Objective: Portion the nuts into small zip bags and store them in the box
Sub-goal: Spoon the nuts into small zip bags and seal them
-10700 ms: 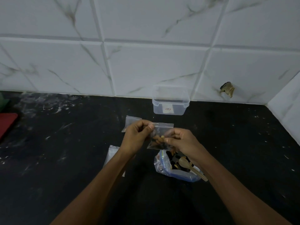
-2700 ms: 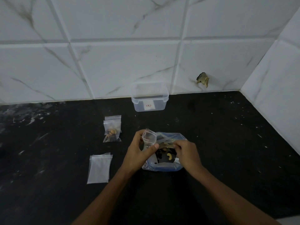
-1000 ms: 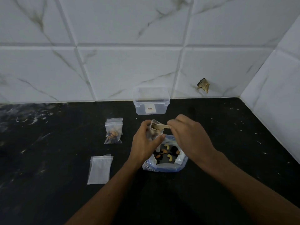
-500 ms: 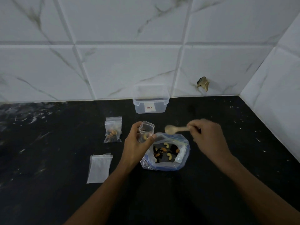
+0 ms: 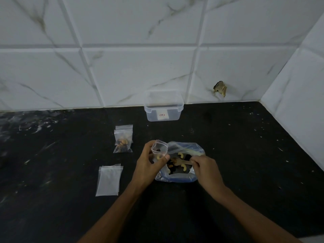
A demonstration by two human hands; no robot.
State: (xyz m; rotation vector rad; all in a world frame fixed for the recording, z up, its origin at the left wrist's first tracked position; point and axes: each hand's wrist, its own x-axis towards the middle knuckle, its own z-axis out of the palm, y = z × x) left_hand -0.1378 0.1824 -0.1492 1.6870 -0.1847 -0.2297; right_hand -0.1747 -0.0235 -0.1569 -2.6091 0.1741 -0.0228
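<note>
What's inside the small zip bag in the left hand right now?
Through the open small zip bag in the left hand, one cashew shows. The thumb and fingers cover its lower part, so anything more there is hidden.

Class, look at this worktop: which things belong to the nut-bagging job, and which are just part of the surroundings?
Part of the job:
- left hand holding small open clear zip bag
- right hand holding pale wooden spoon
- large clear bag of mixed nuts
- filled small zip bag
- stack of empty clear zip bags
- clear plastic box

Just surroundings:
- black counter
- chipped hole in the white tile wall
</note>
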